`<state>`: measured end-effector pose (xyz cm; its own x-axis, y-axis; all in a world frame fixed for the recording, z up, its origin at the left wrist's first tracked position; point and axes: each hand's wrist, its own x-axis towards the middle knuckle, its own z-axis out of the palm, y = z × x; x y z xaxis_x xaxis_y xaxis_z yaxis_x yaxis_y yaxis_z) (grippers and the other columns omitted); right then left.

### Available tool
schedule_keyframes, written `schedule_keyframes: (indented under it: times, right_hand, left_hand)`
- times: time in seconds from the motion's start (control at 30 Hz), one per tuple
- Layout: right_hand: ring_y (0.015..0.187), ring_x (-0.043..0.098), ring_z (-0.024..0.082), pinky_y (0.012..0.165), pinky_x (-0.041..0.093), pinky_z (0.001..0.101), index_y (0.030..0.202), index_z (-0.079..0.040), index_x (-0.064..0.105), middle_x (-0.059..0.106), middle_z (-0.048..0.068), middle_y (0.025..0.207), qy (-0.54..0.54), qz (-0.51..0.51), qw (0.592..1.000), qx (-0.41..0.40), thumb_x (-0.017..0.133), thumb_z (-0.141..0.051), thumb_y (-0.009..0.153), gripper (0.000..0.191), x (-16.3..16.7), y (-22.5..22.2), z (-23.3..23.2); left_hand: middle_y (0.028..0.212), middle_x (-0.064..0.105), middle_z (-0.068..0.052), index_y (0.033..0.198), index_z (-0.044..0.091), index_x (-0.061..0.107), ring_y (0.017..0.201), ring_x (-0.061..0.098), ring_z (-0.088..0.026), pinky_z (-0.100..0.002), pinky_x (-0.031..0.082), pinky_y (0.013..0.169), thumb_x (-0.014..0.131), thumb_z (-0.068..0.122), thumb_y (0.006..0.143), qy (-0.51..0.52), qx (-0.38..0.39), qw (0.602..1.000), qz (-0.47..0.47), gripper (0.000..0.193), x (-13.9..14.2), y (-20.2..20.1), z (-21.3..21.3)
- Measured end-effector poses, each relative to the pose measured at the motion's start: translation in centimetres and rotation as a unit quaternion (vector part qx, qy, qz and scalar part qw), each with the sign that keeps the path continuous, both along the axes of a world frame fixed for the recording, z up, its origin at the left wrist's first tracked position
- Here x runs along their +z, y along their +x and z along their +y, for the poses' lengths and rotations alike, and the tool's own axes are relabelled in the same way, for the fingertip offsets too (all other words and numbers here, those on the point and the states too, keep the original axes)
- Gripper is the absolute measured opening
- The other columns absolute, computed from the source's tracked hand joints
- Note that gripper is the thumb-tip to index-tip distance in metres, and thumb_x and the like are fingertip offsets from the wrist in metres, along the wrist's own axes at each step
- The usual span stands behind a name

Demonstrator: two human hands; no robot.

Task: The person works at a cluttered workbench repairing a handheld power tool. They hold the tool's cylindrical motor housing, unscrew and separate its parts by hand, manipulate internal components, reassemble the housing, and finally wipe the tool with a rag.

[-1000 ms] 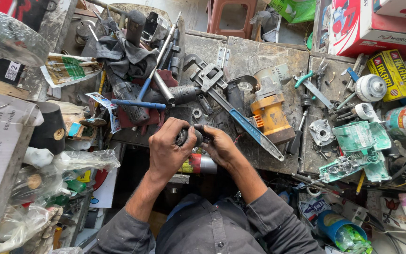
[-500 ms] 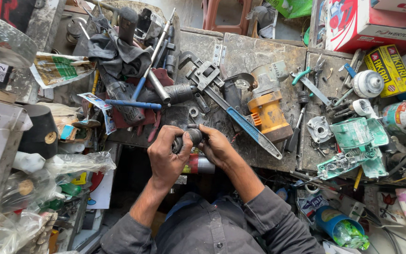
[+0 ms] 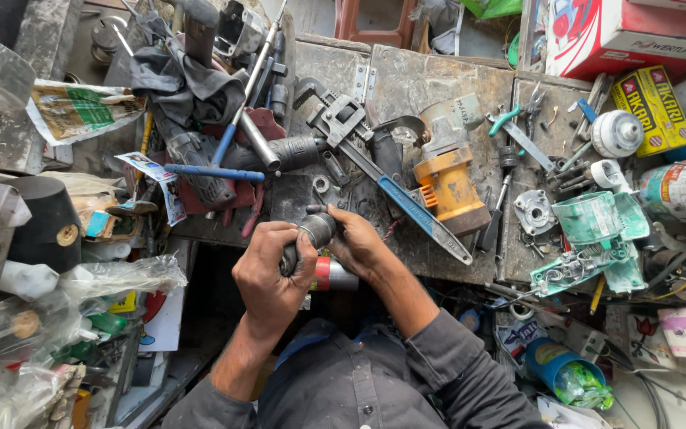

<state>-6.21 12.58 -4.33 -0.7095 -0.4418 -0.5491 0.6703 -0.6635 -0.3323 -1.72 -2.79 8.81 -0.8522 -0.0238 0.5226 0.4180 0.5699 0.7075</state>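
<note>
One head-worn camera looks steeply down from close above the person's lap onto the cluttered bench (image 3: 406, 79) ahead.

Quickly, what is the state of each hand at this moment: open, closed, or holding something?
Left hand: closed around a dark cylindrical metal part.
Right hand: fingers curled on the same part's other side.

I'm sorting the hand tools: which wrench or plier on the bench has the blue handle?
The big pipe wrench lying diagonally beside the orange power tool; its long handle is blue, whereas the pliers farther right have teal grips.
</note>
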Motion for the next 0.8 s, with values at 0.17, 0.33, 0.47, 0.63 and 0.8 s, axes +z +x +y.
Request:
schedule_keyframes:
  times: [0.17, 0.33, 0.47, 0.63, 0.8]
  right_hand:
    - [0.103, 0.066, 0.025, 0.100, 0.053, 0.0403, 0.123, 0.004, 0.062, 0.066, 0.018, 0.115, -0.026, 0.021, 0.999, -0.009, 0.045, -0.028, 0.111, 0.038, -0.2, -0.1, -0.2]
    - [0.107, 0.065, 0.028, 0.102, 0.052, 0.0427, 0.122, 0.002, 0.063, 0.066, 0.019, 0.116, -0.031, -0.013, 0.998, -0.048, 0.044, -0.031, 0.108, 0.041, 0.0, 0.1, 0.7]
    - [0.112, 0.065, 0.028, 0.104, 0.051, 0.0428, 0.121, 0.004, 0.063, 0.067, 0.018, 0.119, -0.027, -0.026, 0.997, -0.069, 0.045, -0.031, 0.108, 0.041, 0.0, 0.0, 1.2]
    - [0.111, 0.065, 0.027, 0.102, 0.051, 0.0434, 0.122, 0.002, 0.065, 0.068, 0.015, 0.119, -0.004, -0.016, 0.997, -0.069, 0.045, -0.030, 0.108, 0.040, -0.3, 0.2, 1.0]
    - [0.109, 0.065, 0.027, 0.102, 0.050, 0.0424, 0.123, 0.002, 0.064, 0.067, 0.017, 0.120, -0.028, -0.002, 0.998, -0.054, 0.044, -0.032, 0.108, 0.042, -0.1, 0.5, 0.8]
  left_hand:
    - [0.094, 0.068, -0.014, 0.097, 0.002, 0.063, 0.081, 0.071, -0.030, -0.038, 0.058, 0.071, 0.073, 0.009, 0.093, 0.012, 0.011, 1.000, -0.010, 0.013, -0.2, -0.3, 0.0]
    - [0.094, 0.069, -0.014, 0.096, 0.002, 0.063, 0.079, 0.071, -0.028, -0.037, 0.057, 0.071, 0.074, 0.009, 0.093, 0.013, 0.002, 1.000, 0.000, 0.013, 0.1, 0.2, -0.5]
    - [0.091, 0.069, -0.013, 0.094, 0.002, 0.064, 0.077, 0.070, -0.028, -0.037, 0.057, 0.070, 0.075, 0.008, 0.092, 0.006, 0.014, 1.000, -0.018, 0.013, -0.2, -0.1, -0.5]
    - [0.096, 0.069, -0.014, 0.097, 0.002, 0.063, 0.079, 0.072, -0.027, -0.036, 0.059, 0.071, 0.073, 0.007, 0.093, 0.036, 0.017, 0.999, 0.015, 0.013, -0.3, 0.3, -0.9]
    - [0.094, 0.070, -0.014, 0.096, 0.002, 0.063, 0.079, 0.072, -0.027, -0.036, 0.058, 0.068, 0.075, 0.009, 0.093, 0.008, -0.004, 0.999, -0.037, 0.014, -0.6, 0.2, -0.1]
